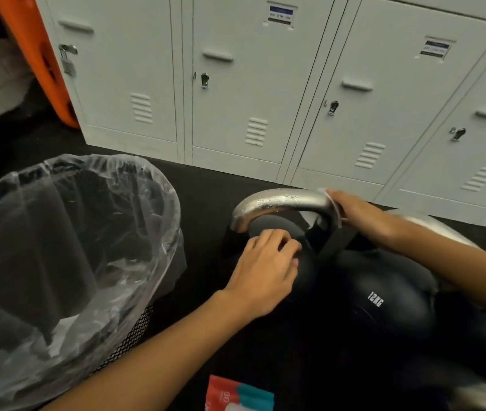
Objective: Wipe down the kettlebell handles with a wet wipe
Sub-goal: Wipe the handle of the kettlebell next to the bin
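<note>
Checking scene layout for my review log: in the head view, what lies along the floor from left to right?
Lined waste bin → left hand → wet silver kettlebell handle → right hand gripping the wet wipe.

The kettlebell (378,292) is showing a black body with white "12KG" lettering, and its handle (283,203) is gleaming silver, beaded with droplets, with a white wet wipe (335,206) lying against it. The bin (135,336) is showing black mesh under a clear liner (72,232), while the lockers (235,84) are standing pale grey beside an orange panel (37,54), and a red and teal packet (238,394) is lying on the black floor (206,185).
</note>
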The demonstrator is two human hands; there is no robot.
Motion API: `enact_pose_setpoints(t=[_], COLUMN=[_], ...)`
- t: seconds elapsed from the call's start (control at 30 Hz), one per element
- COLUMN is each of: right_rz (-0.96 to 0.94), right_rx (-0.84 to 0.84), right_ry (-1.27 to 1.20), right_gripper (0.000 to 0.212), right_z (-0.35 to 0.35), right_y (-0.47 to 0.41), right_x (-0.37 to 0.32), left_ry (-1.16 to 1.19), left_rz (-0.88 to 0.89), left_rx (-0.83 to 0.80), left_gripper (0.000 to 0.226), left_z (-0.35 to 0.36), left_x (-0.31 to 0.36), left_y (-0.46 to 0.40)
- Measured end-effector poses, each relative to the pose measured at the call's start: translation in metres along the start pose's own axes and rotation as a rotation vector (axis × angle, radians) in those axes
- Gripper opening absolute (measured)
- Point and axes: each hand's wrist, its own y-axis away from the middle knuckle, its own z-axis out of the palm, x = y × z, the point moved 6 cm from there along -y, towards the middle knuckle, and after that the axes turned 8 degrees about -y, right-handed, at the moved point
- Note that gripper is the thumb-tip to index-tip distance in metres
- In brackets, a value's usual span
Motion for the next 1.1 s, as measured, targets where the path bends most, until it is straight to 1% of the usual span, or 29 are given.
enact_pose_setpoints(t=[0.03, 0.1, 0.17, 0.27, 0.37, 0.4, 0.47, 0.6, 0.7, 0.8, 0.87, 0.93, 1.03, 1.1], right_rz=[0.018, 0.03, 0.011, -0.031, -0.075, -0.092, -0.125, -0.055, 0.023, 0.067, 0.091, 0.069, -0.043, -0.109], right_rx=[0.011, 0.006, -0.017, -0.067, -0.08, -0.091, -0.094, -0.056, -0.035, -0.032, -0.065, -0.123, -0.157, -0.191], right_ry=[0.035, 0.185, 0.318, 0.444, 0.462, 0.437, 0.308, 0.084, -0.088, -0.279, -0.291, -0.199, 0.12, 0.285], right_gripper=[0.04, 0.031, 0.029, 0.031, 0.028, 0.028, 0.031, 0.027, 0.035, 0.036, 0.034, 0.033, 0.033, 0.034], right_z=[0.0, 0.002, 0.005, 0.018, 0.024, 0.025, 0.022, 0.009, 0.004, 0.003, 0.003, 0.005, 0.008, 0.015], right_y=[-0.002, -0.008, -0.015, -0.022, -0.023, -0.022, -0.02, -0.016, -0.019, -0.02, -0.023, -0.026, -0.035, -0.038], right_x=[0.0, -0.006, -0.021, -0.04, -0.044, -0.043, -0.037, -0.014, 0.009, 0.025, 0.023, 0.01, -0.018, -0.033], left_ry=[-0.05, -0.167, -0.261, -0.288, -0.386, -0.424, -0.46, -0.449, -0.414, -0.392, -0.4, -0.404, -0.42, -0.418], left_rz=[-0.004, -0.001, 0.003, -0.019, 0.03, 0.048, 0.061, 0.062, 0.043, 0.036, 0.048, 0.061, 0.074, 0.085], left_rx=[-0.019, -0.09, -0.144, -0.213, -0.294, -0.317, -0.356, -0.374, -0.347, -0.28, -0.223, -0.194, -0.159, -0.154], left_gripper=[0.04, 0.052, 0.058, 0.059, 0.06, 0.061, 0.061, 0.062, 0.062, 0.061, 0.061, 0.061, 0.06, 0.06], left_z=[0.003, 0.014, 0.022, 0.023, 0.021, 0.02, 0.02, 0.021, 0.021, 0.024, 0.025, 0.028, 0.029, 0.03], left_x=[-0.001, -0.002, -0.001, 0.003, 0.004, 0.004, 0.004, 0.004, 0.003, 0.002, 0.001, -0.002, -0.005, -0.006], left_y=[0.003, 0.011, 0.017, 0.016, 0.013, 0.012, 0.011, 0.011, 0.012, 0.013, 0.015, 0.016, 0.016, 0.017])
